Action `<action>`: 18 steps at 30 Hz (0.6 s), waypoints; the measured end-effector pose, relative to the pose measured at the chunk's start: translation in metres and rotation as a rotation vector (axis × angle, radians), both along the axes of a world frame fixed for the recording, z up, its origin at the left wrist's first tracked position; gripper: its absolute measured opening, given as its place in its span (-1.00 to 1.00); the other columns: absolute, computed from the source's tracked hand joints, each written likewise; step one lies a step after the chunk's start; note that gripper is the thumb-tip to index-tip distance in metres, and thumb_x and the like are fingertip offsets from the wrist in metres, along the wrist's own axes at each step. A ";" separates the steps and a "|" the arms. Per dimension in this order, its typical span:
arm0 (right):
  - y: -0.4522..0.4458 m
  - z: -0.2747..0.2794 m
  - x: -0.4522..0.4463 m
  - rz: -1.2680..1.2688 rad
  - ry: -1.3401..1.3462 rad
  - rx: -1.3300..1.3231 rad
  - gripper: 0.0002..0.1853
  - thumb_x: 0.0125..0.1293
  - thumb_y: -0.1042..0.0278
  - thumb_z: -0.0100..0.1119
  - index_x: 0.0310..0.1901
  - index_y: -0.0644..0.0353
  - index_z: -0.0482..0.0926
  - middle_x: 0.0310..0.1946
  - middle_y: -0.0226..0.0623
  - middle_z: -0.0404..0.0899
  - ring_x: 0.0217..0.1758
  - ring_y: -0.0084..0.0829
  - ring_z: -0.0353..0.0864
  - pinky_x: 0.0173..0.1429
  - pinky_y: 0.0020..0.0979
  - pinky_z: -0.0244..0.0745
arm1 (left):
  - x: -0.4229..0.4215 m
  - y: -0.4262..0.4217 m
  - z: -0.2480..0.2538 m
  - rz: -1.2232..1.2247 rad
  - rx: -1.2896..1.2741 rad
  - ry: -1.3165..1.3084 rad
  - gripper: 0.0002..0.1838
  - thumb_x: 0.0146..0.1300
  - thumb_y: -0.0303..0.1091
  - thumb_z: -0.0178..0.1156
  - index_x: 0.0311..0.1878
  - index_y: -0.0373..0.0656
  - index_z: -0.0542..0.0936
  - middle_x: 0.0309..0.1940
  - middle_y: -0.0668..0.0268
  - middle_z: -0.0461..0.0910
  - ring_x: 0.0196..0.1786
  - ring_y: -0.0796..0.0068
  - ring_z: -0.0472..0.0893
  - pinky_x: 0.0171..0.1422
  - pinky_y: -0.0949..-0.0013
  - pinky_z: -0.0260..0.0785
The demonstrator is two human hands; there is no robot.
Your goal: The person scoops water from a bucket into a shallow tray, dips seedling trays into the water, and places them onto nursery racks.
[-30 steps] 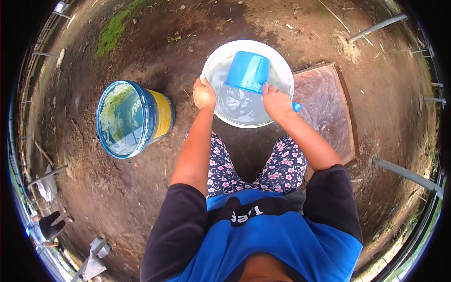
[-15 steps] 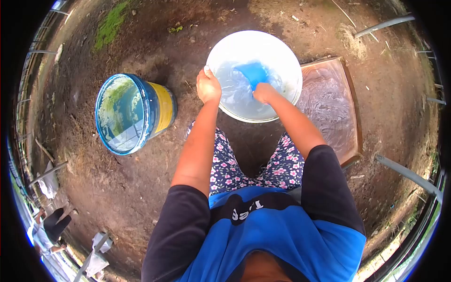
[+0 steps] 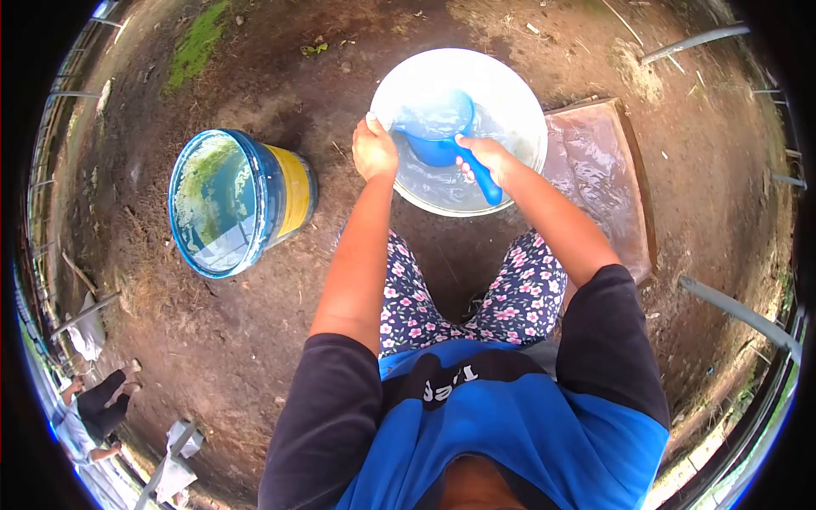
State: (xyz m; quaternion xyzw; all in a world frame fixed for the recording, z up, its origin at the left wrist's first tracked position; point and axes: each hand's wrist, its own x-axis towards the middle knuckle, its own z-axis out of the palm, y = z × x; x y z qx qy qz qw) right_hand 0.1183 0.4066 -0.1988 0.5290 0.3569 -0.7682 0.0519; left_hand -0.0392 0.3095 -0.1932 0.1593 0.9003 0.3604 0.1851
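A white basin (image 3: 523,93) with cloudy water stands on the ground in front of my knees. My left hand (image 3: 374,150) grips its left rim, the thumb on top and the fingers hidden outside the wall. In my right hand (image 3: 484,159) is the handle of a blue water dipper (image 3: 435,151), its round cup full of water and raised over the basin. The handle points down toward me. To the left, a blue bucket (image 3: 270,197) with a yellow band holds greenish water and leans or looks tilted in the wide view.
A shallow rectangular tray (image 3: 595,183) with wet, rippled contents lies right of the basin. Metal posts (image 3: 739,314) stand at the right edge. A person (image 3: 98,412) is at the lower left, near white sacks (image 3: 87,331). Bare soil surrounds everything.
The dipper has come up out of the basin's water, now filled, with its cup and handle visible. My right hand has turned with it; my left hand stays on the rim.
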 end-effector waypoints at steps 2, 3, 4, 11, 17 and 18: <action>-0.002 0.015 0.001 -0.001 0.022 0.011 -0.72 0.21 0.13 -0.07 -0.42 0.20 0.35 -0.64 -0.40 0.35 -0.71 -0.64 0.28 -0.72 -0.62 0.21 | -0.001 0.001 -0.002 0.002 -0.010 -0.004 -0.51 0.24 0.00 -0.36 -0.09 -0.15 0.42 -0.11 0.12 0.42 -0.07 0.10 0.41 -0.03 0.16 0.24; -0.005 0.023 0.003 -0.003 0.033 0.018 -0.72 0.20 0.13 -0.06 -0.41 0.20 0.36 -0.64 -0.41 0.35 -0.70 -0.65 0.28 -0.72 -0.63 0.21 | -0.002 0.001 -0.004 -0.002 -0.018 -0.005 -0.51 0.24 0.01 -0.36 -0.09 -0.14 0.43 -0.11 0.13 0.42 -0.06 0.11 0.41 -0.02 0.16 0.24; -0.008 0.031 0.005 -0.004 0.037 0.037 -0.72 0.20 0.12 -0.06 -0.41 0.20 0.37 -0.63 -0.41 0.35 -0.70 -0.66 0.29 -0.72 -0.63 0.21 | -0.004 0.001 -0.006 -0.006 -0.024 -0.005 -0.51 0.23 0.01 -0.36 -0.08 -0.13 0.43 -0.10 0.14 0.42 -0.06 0.11 0.41 -0.02 0.17 0.24; -0.026 0.057 0.024 -0.022 0.076 0.205 -0.73 0.20 0.14 -0.05 -0.40 0.21 0.39 -0.65 -0.41 0.37 -0.72 -0.64 0.30 -0.71 -0.61 0.21 | 0.000 0.000 0.004 0.002 -0.018 0.003 -0.52 0.24 -0.01 -0.34 -0.10 -0.15 0.43 -0.11 0.15 0.42 -0.06 0.11 0.40 -0.01 0.17 0.24; -0.030 0.083 0.050 -0.105 0.190 0.205 -0.74 0.19 0.13 -0.04 -0.31 0.18 0.38 -0.64 -0.44 0.38 -0.72 -0.69 0.32 -0.72 -0.67 0.21 | -0.005 0.002 -0.010 0.004 -0.036 0.051 -0.52 0.23 -0.02 -0.34 -0.12 -0.19 0.43 -0.14 0.12 0.44 -0.08 0.08 0.41 -0.02 0.15 0.24; -0.029 0.088 0.055 -0.116 0.205 0.210 -0.74 0.19 0.12 -0.03 -0.28 0.17 0.37 -0.63 -0.45 0.38 -0.72 -0.71 0.32 -0.73 -0.70 0.22 | -0.006 0.002 -0.013 0.003 -0.035 0.061 -0.52 0.23 -0.02 -0.34 -0.13 -0.19 0.44 -0.14 0.11 0.44 -0.08 0.08 0.41 -0.02 0.15 0.24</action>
